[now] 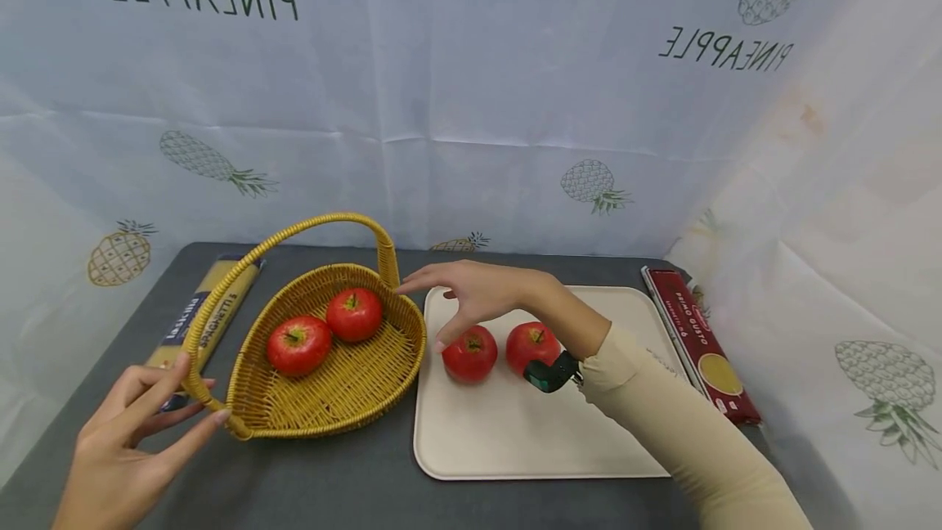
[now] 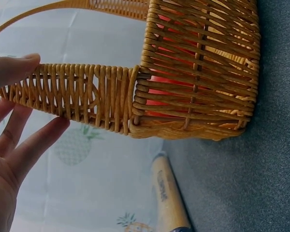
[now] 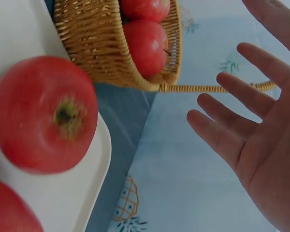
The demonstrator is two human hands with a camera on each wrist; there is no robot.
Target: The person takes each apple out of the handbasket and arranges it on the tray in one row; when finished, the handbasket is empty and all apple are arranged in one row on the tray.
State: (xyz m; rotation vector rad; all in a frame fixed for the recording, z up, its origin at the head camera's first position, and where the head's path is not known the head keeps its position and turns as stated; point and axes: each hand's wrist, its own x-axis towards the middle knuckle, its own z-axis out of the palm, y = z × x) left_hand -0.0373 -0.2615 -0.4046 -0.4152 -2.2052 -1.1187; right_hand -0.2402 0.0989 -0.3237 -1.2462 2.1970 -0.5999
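A yellow wicker basket (image 1: 346, 391) with a tall arched handle stands on the left half of the table, with two red apples (image 1: 298, 346) inside. My left hand (image 1: 136, 436) holds the handle low on its left side, thumb on one face and fingertips (image 2: 58, 123) on the other. Above the left edge of a cream tray (image 1: 515, 444), my right hand (image 1: 474, 289) hovers with spread, nearly straight fingers and an empty palm. Its fingertips reach towards the handle's right base; contact cannot be told. Red apples (image 1: 469, 357) lie on the tray beneath this hand and wrist.
A spaghetti packet (image 1: 228, 301) lies left of the basket, partly behind the handle. Along the tray's right side is a dark red pasta packet (image 1: 695, 334). A pineapple-print curtain (image 1: 471, 88) hangs behind the grey table (image 1: 353, 485).
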